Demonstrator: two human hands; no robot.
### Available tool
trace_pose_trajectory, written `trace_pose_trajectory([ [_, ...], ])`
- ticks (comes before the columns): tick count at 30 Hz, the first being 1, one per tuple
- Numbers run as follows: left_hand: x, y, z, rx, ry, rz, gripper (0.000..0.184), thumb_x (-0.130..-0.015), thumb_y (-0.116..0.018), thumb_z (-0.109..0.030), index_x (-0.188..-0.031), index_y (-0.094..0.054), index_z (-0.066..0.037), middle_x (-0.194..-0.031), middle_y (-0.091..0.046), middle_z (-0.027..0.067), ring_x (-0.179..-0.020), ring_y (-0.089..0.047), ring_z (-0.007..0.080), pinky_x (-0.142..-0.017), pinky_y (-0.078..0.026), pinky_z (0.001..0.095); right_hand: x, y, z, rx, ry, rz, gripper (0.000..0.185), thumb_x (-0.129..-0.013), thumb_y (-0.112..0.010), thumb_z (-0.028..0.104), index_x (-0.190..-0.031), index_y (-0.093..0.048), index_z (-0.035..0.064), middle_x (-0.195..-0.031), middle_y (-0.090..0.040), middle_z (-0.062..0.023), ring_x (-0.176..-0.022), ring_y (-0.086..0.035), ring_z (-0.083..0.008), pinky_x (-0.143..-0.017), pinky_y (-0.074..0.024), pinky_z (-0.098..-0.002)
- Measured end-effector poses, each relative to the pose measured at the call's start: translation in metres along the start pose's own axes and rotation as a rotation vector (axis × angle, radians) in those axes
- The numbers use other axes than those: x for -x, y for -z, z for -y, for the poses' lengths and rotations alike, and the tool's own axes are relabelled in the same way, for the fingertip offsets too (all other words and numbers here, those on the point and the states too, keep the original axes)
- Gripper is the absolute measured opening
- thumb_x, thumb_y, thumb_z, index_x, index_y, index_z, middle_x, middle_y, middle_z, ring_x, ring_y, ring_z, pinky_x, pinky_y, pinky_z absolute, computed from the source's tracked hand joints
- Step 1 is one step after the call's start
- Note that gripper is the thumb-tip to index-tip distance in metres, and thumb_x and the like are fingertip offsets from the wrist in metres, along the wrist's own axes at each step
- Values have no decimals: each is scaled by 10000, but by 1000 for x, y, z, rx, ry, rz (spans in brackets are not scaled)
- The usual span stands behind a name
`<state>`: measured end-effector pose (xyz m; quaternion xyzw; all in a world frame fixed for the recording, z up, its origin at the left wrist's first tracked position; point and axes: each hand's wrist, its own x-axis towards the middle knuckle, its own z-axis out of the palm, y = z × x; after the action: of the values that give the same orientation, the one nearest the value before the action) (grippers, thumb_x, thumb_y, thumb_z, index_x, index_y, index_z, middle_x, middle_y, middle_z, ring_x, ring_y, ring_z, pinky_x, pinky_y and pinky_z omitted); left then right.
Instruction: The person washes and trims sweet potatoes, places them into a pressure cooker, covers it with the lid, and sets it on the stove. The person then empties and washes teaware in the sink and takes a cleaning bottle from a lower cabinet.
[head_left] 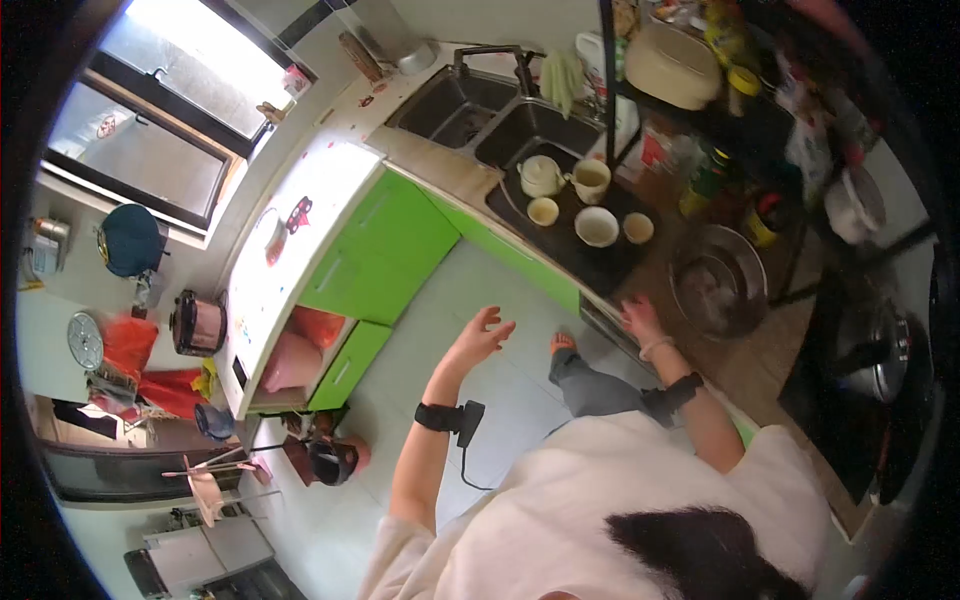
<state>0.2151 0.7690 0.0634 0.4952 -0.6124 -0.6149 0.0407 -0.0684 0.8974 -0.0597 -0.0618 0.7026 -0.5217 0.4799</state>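
My left hand [480, 338] hangs in the air above the floor, its fingers apart and curled a little, with nothing in it. Close to the counter's front edge is my right hand [643, 322], fingers spread and holding nothing; whether it touches the edge I cannot tell. Beyond it a dark mat [620, 272] carries a lidded cream pot [541, 177], a cream pitcher [590, 180], a white bowl [596, 227] and two small cups, one on the left [543, 211] and one on the right [638, 228]. A wide metal basin [718, 282] stands right of the mat.
A dark double sink [460, 108] with a faucet [490, 52] lies behind the mat. A black shelf rack [609, 80] rises at the right, near a cooktop [830, 390] with a pot [880, 350]. Green cabinets [365, 250] stand left; a dark bin [332, 460] is on the floor.
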Motion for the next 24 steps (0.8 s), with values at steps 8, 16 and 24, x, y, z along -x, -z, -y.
trace_pose_trajectory([
  [8, -115, 121, -29, -79, 25, -16, 694, -797, -628, -348, -1275, -329, 58, -1138, -517, 184, -903, -567, 194, -690, -490, 309, -33, -31, 39, -204, -244, -106, 592, -801, -587, 402, -1260, -391, 82, -1163, -490, -79, -956, -478, -208, -809, -425, -349],
  [16, -277, 137, -62, -131, 114, 176, 671, -801, -631, -375, -1279, -347, 0, -1136, -515, 131, -945, -535, 237, -751, -475, 327, -112, 9, -71, -90, -218, -426, 465, -838, -512, 437, -1098, -547, 52, -899, -575, -54, -675, -509, -158, -540, -415, -308],
  [24, -417, 142, -111, -352, -188, 342, 585, -822, -550, -345, -1232, -406, 47, -1113, -549, 203, -1010, -541, 297, -795, -441, 368, -78, -41, -49, -153, -2, -861, 295, -868, -500, 229, -1012, -588, -13, -868, -614, -69, -734, -531, -146, -654, -425, -289],
])
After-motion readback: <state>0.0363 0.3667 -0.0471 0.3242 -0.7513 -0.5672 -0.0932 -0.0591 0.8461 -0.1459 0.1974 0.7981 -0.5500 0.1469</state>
